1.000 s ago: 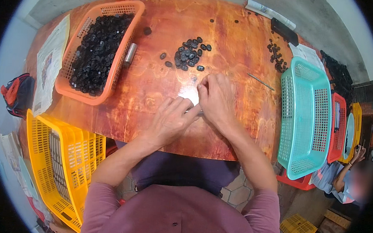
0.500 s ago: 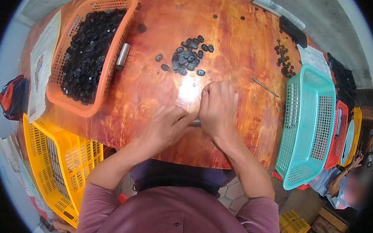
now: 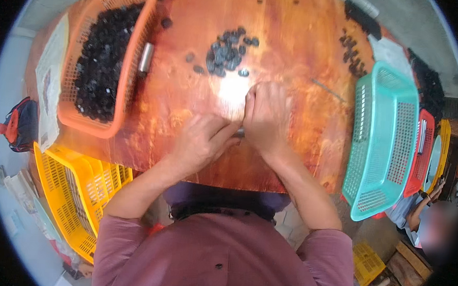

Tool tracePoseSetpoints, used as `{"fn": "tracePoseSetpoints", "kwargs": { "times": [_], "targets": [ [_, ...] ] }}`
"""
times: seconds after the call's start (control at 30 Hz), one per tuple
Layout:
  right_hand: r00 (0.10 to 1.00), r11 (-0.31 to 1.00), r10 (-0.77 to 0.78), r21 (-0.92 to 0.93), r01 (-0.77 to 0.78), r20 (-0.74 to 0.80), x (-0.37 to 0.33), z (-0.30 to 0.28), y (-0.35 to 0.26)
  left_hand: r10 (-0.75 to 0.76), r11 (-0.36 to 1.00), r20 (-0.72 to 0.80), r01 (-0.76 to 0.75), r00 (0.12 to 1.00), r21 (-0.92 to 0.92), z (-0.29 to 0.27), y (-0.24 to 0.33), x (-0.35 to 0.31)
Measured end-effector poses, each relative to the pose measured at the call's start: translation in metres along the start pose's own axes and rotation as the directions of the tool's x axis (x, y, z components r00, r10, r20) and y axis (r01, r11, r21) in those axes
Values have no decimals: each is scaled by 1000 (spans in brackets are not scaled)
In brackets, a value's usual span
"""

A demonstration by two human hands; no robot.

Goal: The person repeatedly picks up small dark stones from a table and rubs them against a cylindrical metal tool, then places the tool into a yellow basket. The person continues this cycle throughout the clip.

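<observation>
My left hand (image 3: pixel 202 139) is closed, thumb and fingertips pinched against the near side of my right hand. Over the table's front part, my right hand (image 3: pixel 266 119) is closed with its knuckles up. A short piece of a grey metal cylinder (image 3: pixel 241 134) shows between the two hands; both seem to grip it, and most of it is hidden. Beyond them lies a loose heap of small black oval pieces (image 3: pixel 225 53) with ridged faces. To the left, an orange basket (image 3: pixel 117 104) is filled with many more small black pieces.
A silver metal cylinder (image 3: pixel 146 57) lies beside the orange basket. Thin rod (image 3: pixel 328 90), scattered dark pieces (image 3: pixel 352 56) and a turquoise basket (image 3: pixel 362 151) are on the right. A yellow crate (image 3: pixel 87 187) stands at lower left. Another person (image 3: pixel 413 217) sits at far right.
The whole view has tilted, so the table and its things sit higher in the picture. My hands stay together around the metal cylinder.
</observation>
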State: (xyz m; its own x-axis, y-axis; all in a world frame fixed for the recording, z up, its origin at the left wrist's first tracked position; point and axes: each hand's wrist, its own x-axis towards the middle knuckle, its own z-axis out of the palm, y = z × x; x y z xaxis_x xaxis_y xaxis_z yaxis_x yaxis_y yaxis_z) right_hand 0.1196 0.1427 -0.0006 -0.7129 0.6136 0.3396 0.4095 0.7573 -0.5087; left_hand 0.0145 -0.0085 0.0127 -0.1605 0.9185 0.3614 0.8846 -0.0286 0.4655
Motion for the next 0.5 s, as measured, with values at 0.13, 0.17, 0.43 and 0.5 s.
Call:
{"fn": "tracePoseSetpoints", "kwargs": {
  "times": [0.13,0.17,0.43,0.5],
  "targets": [
    [1000,991,31,133,-31,4,1,0,1,11,988,75,-23,997,155,6,-3,-10],
    [993,948,111,304,-98,-27,-3,3,13,1,975,71,-17,997,221,6,-3,-13],
    [917,510,382,802,-311,112,-6,-6,22,-483,643,32,379,875,-665,2,30,-3],
    [892,491,434,798,-350,124,-6,-4,19,-508,621,190,510,840,-595,-12,38,-7]
  ]
}}
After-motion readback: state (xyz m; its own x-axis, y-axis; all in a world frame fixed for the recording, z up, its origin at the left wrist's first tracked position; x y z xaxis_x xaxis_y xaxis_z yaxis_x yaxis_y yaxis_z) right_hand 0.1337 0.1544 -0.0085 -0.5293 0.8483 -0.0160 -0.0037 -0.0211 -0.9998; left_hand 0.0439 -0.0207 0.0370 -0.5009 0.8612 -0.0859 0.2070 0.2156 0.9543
